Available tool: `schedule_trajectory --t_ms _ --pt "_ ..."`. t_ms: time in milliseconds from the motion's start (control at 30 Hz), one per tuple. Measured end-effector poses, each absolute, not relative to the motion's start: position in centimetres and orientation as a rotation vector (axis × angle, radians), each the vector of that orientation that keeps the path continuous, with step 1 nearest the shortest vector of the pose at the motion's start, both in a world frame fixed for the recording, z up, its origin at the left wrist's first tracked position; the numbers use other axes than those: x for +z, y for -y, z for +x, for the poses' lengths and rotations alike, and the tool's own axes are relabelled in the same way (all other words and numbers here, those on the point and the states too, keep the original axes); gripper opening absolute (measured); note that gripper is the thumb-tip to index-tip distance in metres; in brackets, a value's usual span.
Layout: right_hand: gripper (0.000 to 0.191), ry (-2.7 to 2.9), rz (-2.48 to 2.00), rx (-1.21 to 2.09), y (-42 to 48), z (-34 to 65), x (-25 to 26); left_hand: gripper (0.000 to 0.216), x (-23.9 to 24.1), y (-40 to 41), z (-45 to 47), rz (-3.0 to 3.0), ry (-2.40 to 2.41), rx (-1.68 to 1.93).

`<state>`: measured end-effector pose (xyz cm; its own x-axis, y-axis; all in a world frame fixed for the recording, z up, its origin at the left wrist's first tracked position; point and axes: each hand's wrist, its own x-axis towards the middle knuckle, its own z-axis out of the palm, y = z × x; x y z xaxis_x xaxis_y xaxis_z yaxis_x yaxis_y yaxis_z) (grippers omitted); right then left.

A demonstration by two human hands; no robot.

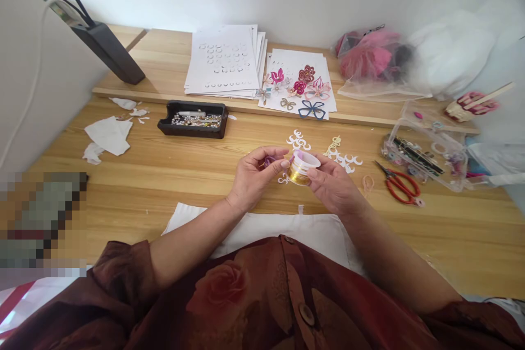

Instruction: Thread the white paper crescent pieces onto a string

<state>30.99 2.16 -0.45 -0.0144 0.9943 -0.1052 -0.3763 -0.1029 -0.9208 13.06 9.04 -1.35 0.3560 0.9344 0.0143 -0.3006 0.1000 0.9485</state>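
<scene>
While pliers (390, 174) lie near, cutouts (301, 142) flank the spool (299, 175).

1. The person wears a shirt (266, 298) in dark red and brown tones.
2. On its front is printed one large reddish rose (221, 287), and there are also leaf-like shapes.
3. A round brownish button (306, 314) sits on the front strip (292, 276).
4. The left sleeve (127, 270) is loose and ends near the elbow.
</scene>
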Motion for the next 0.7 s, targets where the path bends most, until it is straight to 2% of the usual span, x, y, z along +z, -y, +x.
schedule_trajectory --t_ms 233,467,700 --pt "0.035 0.848 -0.940 1.570 -1.96 30.65 -0.53 0.027 -1.20 -8.99 13.11 1.117 -0.691 1.060" --pt "0.038 0.757 -0.938 1.674 -1.84 30.99 -0.41 0.037 -1.27 -9.14 13.08 1.098 -0.766 1.028" --pt "0.045 0.661 -0.824 1.740 -1.99 31.43 0.03 0.037 -1.23 -9.49 12.72 1.172 -0.827 1.036"
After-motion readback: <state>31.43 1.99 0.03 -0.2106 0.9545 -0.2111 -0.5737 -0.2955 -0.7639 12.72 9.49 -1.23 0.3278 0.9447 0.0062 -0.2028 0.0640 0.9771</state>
